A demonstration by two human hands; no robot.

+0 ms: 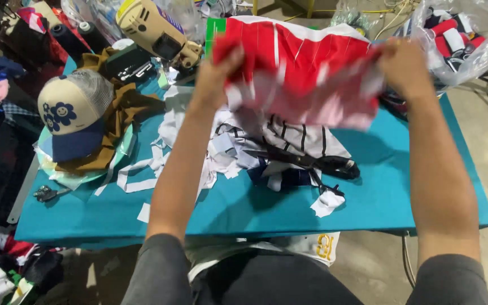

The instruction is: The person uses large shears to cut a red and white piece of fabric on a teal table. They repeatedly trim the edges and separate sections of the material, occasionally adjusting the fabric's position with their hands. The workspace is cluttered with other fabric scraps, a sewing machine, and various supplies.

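Red fabric with white stripes (306, 68) is held up above the far half of the teal worktop (402, 192), stretched between both hands. The left hand (216, 70) is clenched on the left edge of the cloth; the right hand (405, 68) is clenched on the right edge. The cloth is blurred, so finer detail cannot be told.

Handling judgement: the fabric appears light, soft and limp. It sags between the two grips and offers no stiffness. It is not fragile, but it may slip if pinched loosely. The side edges, where the hands now hold it, are the suitable places to take hold.

Position relative to the grips: the cloth spans the gap between the hands, with its lower part hanging just below them.

Surrounding items:
- Black scissors (312, 162) lie on the worktop below the cloth, on a heap of white and striped fabric scraps (266, 141).
- A cream and navy cap (74, 113) rests at the left on brown cloth (125, 110).
- A beige cutting machine (153, 28) stands at the far left.
- A clear plastic bag (464, 34) of garments sits at the far right.
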